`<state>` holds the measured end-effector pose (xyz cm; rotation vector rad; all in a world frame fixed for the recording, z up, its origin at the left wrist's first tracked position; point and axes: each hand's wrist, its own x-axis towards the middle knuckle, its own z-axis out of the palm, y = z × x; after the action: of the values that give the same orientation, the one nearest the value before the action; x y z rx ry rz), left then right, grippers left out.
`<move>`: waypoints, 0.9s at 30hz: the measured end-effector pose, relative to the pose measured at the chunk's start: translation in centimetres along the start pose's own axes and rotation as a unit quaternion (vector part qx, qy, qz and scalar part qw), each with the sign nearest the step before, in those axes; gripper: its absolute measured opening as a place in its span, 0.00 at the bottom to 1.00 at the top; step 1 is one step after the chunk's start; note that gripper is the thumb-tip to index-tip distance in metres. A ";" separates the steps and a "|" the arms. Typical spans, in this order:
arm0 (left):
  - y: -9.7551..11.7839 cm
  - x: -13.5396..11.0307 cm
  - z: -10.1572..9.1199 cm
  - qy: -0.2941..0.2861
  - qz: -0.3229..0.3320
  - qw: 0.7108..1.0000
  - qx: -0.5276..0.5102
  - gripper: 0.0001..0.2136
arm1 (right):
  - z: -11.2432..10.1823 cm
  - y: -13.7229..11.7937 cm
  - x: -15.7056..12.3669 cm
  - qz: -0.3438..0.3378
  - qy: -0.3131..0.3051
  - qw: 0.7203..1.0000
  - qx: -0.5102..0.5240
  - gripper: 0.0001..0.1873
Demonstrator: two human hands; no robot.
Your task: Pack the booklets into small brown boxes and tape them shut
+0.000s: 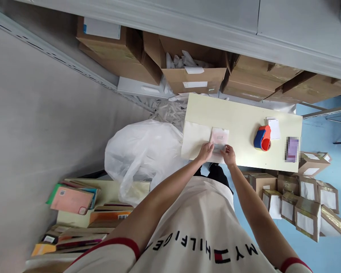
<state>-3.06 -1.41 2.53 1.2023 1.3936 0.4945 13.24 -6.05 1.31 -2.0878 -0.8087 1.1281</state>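
I look straight down at a small cream table. A thin pale pink book or booklet lies at the table's near edge, partly on a cream sheet or envelope. My left hand grips the booklet's near left edge with its fingers curled. At the booklet's near right corner my right hand pinches it the same way. A red and blue tape dispenser stands to the right on the table, apart from both hands.
A white plastic bag bulges left of the table. Stacked books lie on a low surface at lower left. Several taped parcels sit on the blue floor at right. Cardboard boxes line the shelf beyond the table.
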 end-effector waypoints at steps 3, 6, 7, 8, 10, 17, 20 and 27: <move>0.3 -0.3 0.1 -0.026 0.007 1.000 0.009 0.18 | -0.1 -0.2 0.3 0.030 -0.011 0.998 0.058 0.27; 0.8 -0.3 1.0 -0.082 -0.004 0.996 -0.034 0.22 | -1.7 -0.6 0.1 0.032 0.006 0.994 0.102 0.24; 1.0 -0.3 1.4 -0.106 -0.012 0.993 -0.057 0.23 | -2.6 -0.8 -0.1 0.029 0.013 0.992 0.125 0.23; 1.3 -0.1 1.9 -0.127 -0.019 0.989 -0.078 0.24 | -3.4 -1.1 -0.4 0.022 0.019 0.989 0.145 0.23; 1.9 0.1 2.7 -0.153 -0.028 0.983 -0.100 0.24 | -4.6 -2.0 -1.1 0.000 0.028 0.987 0.161 0.23; 2.4 -0.3 1.0 -0.120 0.015 0.977 -0.175 0.25 | -0.2 -4.7 -2.7 -0.087 -0.031 0.993 0.070 0.22; 1.6 -0.6 -0.8 -0.075 -0.001 0.983 -0.165 0.25 | 2.5 -4.5 -2.7 -0.111 -0.045 0.993 0.009 0.23; -0.3 0.0 -2.8 -0.004 -0.034 0.999 -0.011 0.19 | 3.6 -1.7 -1.8 -0.031 0.030 0.999 -0.034 0.33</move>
<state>-5.69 -0.59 2.92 1.1339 1.4143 0.4561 8.94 -5.47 1.91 -2.1265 -0.8880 1.0146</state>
